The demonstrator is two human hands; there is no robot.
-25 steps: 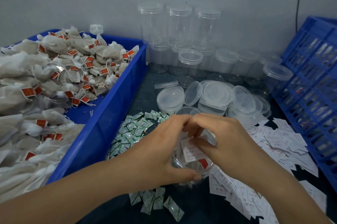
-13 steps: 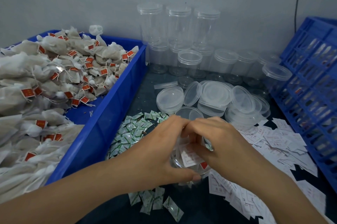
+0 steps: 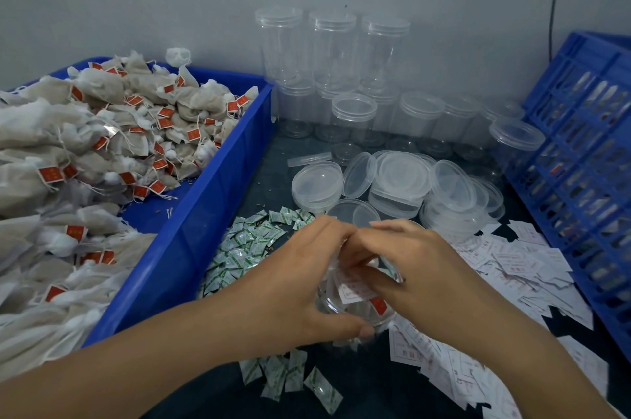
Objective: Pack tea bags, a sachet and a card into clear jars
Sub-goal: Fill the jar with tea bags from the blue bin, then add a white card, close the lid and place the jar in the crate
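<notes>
Dozens of tea bags [image 3: 102,131] with red tags fill the blue bin [image 3: 211,186] at my far left, heaped toward its back wall. Just right of the bin, green-and-white sachets [image 3: 246,248] lie scattered on the dark table [image 3: 358,384], a few more near my left wrist. My left hand [image 3: 300,285] grips the clear jar [image 3: 355,309] — thumb wrapped round its near side, fingers curled over the far rim. A white card [image 3: 351,289] and a red tag [image 3: 379,304] show through the jar's wall. My right hand [image 3: 420,268] has its fingers bent down into the jar's mouth — whether they pinch the card or only press on it I cannot tell. Behind my hands lies a pile of clear lids [image 3: 403,176], and behind that, capped jars [image 3: 333,49] stand stacked against the wall. Right of my right hand, loose cards [image 3: 512,258] are strewn up to the blue crate [image 3: 580,162].
</notes>
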